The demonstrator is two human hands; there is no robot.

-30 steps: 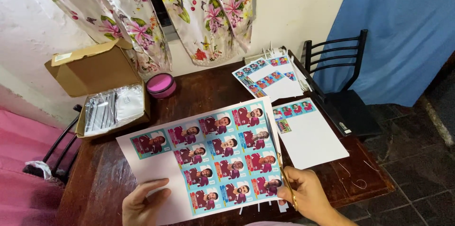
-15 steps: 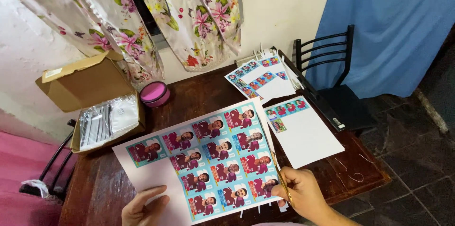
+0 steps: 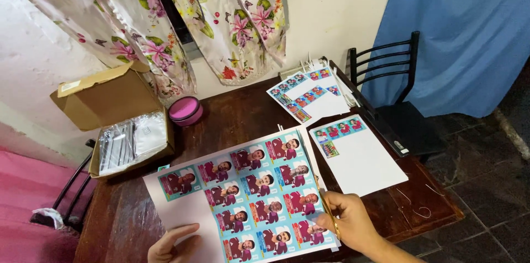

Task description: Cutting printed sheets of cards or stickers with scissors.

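head view: two hands on a printed sheet
right hand (image 3: 348, 220): fingers pinched on thin gold tool (image 3: 330, 216), tip on sticker sheet (image 3: 248, 191)
left hand (image 3: 174, 243): fingers spread flat on sheet's near blank corner
beyond right fingers: white sheet (image 3: 361, 158), black chair (image 3: 395, 97)
beyond left fingers: cardboard box (image 3: 118, 122), pink tin (image 3: 185, 110)

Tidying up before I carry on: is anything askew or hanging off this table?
Yes. The cardboard box juts past the table's left edge, flaps open. The big card sheet lies skewed, its near corner over the front edge beneath the left hand. Nothing looks spilled.
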